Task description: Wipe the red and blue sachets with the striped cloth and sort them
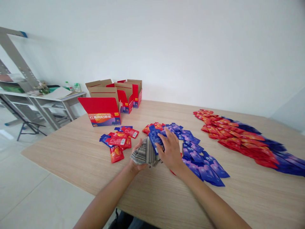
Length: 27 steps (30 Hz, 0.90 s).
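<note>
My left hand [137, 166] is closed around a grey striped cloth [144, 152], which covers most of its palm. Over the cloth, my right hand [171, 149] grips a blue pouch [154, 136] with its fingers bent at the pouch's right edge. Cloth and pouch appear to touch. Just left of my hands lies a loose heap of red pouches [117, 140] with a few blue ones under and behind them. Fanned blue pouches [194, 156] curve round the right hand's far side and right. Behind the held pouch are more red pouches [144, 129], partly hidden.
Red cartons [102, 111] with raised brown flaps stand at the table's back left. A long overlapping row of red pouches [238, 140] and blue pouches [276, 146] runs along the right. The wooden table [71, 152] ends at the left and front; a white wall rises behind.
</note>
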{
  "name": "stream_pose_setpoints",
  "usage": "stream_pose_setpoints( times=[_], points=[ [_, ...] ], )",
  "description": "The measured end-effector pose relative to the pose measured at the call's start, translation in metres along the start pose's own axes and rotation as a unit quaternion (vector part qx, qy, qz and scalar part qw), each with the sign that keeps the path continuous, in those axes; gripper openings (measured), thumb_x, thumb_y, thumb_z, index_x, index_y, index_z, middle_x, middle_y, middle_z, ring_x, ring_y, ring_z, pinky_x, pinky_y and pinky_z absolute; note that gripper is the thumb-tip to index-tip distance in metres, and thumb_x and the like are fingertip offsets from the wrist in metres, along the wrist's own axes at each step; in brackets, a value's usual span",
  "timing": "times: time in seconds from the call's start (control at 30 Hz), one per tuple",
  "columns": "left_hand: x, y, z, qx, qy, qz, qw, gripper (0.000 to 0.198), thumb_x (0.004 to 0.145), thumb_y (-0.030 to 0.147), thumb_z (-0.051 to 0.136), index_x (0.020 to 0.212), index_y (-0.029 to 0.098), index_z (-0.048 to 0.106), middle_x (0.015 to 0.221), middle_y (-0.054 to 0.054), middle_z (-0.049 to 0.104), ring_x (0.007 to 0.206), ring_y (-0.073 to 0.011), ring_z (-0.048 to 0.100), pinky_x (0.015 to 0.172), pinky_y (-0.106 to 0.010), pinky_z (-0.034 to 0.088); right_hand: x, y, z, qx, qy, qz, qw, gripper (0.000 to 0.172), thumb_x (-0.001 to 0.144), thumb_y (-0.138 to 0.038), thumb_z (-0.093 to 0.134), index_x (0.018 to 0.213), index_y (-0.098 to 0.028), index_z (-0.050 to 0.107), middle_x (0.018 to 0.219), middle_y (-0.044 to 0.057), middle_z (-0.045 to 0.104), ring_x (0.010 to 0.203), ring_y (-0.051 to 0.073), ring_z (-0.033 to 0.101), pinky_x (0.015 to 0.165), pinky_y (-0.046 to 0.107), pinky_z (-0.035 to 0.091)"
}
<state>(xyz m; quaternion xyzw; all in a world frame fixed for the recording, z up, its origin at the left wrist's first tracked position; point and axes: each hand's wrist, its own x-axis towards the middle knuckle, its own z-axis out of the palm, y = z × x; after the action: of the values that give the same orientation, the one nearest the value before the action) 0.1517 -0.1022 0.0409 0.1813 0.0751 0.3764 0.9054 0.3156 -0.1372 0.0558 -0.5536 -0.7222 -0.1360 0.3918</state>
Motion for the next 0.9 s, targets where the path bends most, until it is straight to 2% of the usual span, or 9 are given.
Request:
stream_pose_setpoints(
  times=[0.07,0.17,0.23,0.33,0.47,0.57,0.67,0.8,0.9],
  points=[
    [0.000,-0.005,-0.001,0.004,-0.006,-0.033,0.999,0.059,0.102,0.053,0.034,0.118,0.010,0.071,0.106,-0.014,0.077,0.113,-0.0269,0.069,0.108,-0.041,0.044,0.004,0.001,-0.007,-0.028,-0.052,-0.054,0.997,0.051,0.100,-0.024,0.044,0.151,-0.020,0.044,0.166,0.013,0.027,0.153,0.033,0.024,0.121,0.064,0.023],
    [0.000,-0.012,0.000,0.009,-0.007,-0.056,0.998,0.057,0.101,0.054,0.035,0.121,0.013,0.070,0.112,-0.013,0.076,0.123,-0.0259,0.064,0.112,-0.040,0.040,0.006,0.002,-0.011,-0.048,-0.144,-0.119,0.981,0.054,0.101,-0.025,0.043,0.153,-0.014,0.041,0.163,0.017,0.034,0.152,0.032,0.028,0.123,0.059,0.023],
    [0.001,-0.012,0.001,0.009,0.004,-0.048,0.999,0.058,0.101,0.055,0.034,0.121,0.014,0.071,0.114,-0.013,0.076,0.124,-0.0260,0.063,0.112,-0.039,0.039,0.003,0.000,-0.008,-0.057,-0.163,-0.118,0.978,0.058,0.102,-0.038,0.046,0.151,-0.007,0.044,0.159,0.022,0.038,0.150,0.035,0.031,0.123,0.058,0.026],
    [0.000,-0.002,-0.001,0.000,0.039,-0.012,0.999,0.062,0.102,0.055,0.032,0.113,0.010,0.073,0.108,-0.014,0.077,0.119,-0.0270,0.066,0.112,-0.040,0.041,-0.006,-0.008,0.002,-0.046,-0.171,-0.126,0.976,0.082,0.097,-0.061,0.050,0.149,0.002,0.043,0.157,0.031,0.036,0.149,0.041,0.031,0.121,0.060,0.030],
    [-0.003,0.014,-0.008,-0.008,0.071,0.077,0.994,0.054,0.103,0.046,0.037,0.097,0.011,0.076,0.097,-0.010,0.078,0.108,-0.0240,0.071,0.111,-0.035,0.042,-0.023,-0.027,0.016,-0.018,-0.184,-0.159,0.970,0.107,0.086,-0.081,0.047,0.151,0.003,0.037,0.157,0.033,0.033,0.150,0.043,0.028,0.118,0.061,0.034],
    [-0.004,0.016,-0.012,-0.004,0.086,0.087,0.992,0.050,0.103,0.043,0.041,0.087,0.012,0.077,0.089,-0.008,0.078,0.105,-0.0234,0.071,0.109,-0.031,0.043,-0.029,-0.035,0.019,-0.013,-0.189,-0.168,0.967,0.104,0.090,-0.079,0.042,0.151,0.004,0.036,0.157,0.033,0.032,0.151,0.042,0.025,0.118,0.061,0.034],
    [-0.003,0.010,-0.011,-0.003,0.078,0.058,0.995,0.063,0.101,0.057,0.036,0.084,0.012,0.076,0.086,-0.009,0.078,0.106,-0.0251,0.071,0.107,-0.031,0.045,-0.027,-0.035,0.016,-0.021,-0.200,-0.176,0.964,0.090,0.099,-0.068,0.037,0.151,0.006,0.036,0.158,0.032,0.032,0.152,0.039,0.023,0.120,0.058,0.032],
    [0.001,-0.007,-0.008,-0.005,0.023,-0.014,1.000,0.077,0.093,0.075,0.031,0.111,0.014,0.074,0.107,-0.013,0.077,0.117,-0.0280,0.067,0.109,-0.038,0.045,-0.017,-0.025,0.010,-0.066,-0.194,-0.149,0.967,0.074,0.105,-0.054,0.032,0.152,0.003,0.037,0.160,0.029,0.032,0.152,0.037,0.026,0.122,0.059,0.025],
    [0.002,-0.018,-0.012,0.017,0.006,-0.070,0.997,0.060,0.096,0.061,0.045,0.124,0.014,0.069,0.107,-0.013,0.077,0.114,-0.0276,0.069,0.110,-0.040,0.044,-0.010,-0.017,0.008,-0.097,-0.180,-0.117,0.972,0.075,0.104,-0.057,0.035,0.151,0.002,0.039,0.158,0.028,0.035,0.151,0.037,0.029,0.122,0.061,0.021]
  ],
)
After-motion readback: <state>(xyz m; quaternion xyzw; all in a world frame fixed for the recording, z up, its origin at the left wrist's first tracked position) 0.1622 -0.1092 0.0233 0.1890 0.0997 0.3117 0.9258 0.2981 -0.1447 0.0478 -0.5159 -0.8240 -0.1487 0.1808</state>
